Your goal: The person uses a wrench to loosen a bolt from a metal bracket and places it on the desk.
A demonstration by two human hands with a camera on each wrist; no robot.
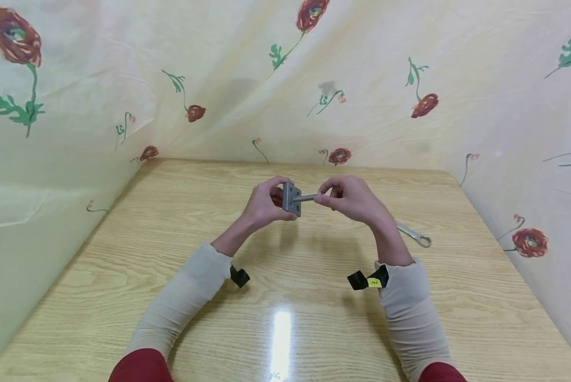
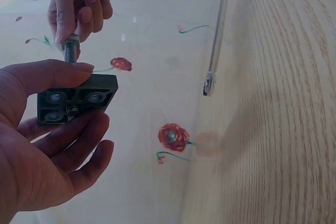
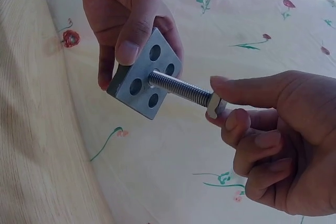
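Observation:
My left hand [image 1: 262, 205] grips a square grey metal plate [image 3: 122, 83] by its edges, above the table. Four round holes surround a centre hole in the plate, and the threaded shank of a hex bolt [image 3: 181, 88] stands in that middle hole. Most of the shank still shows on the head side. On the plate's other face, in the left wrist view, a bit of thread is visible at the centre hole. Thumb and index finger of my right hand [image 1: 357, 199] pinch the hex head [image 3: 215, 106], with the other fingers curled below.
A combination wrench [image 1: 415, 234] lies on the wooden table [image 1: 209, 201], beyond the right forearm, which hides part of it. Flower-printed cloth [image 1: 247, 106] hangs around the table's back and sides. Black wrist mounts [image 1: 240, 276] stick out from both sleeves.

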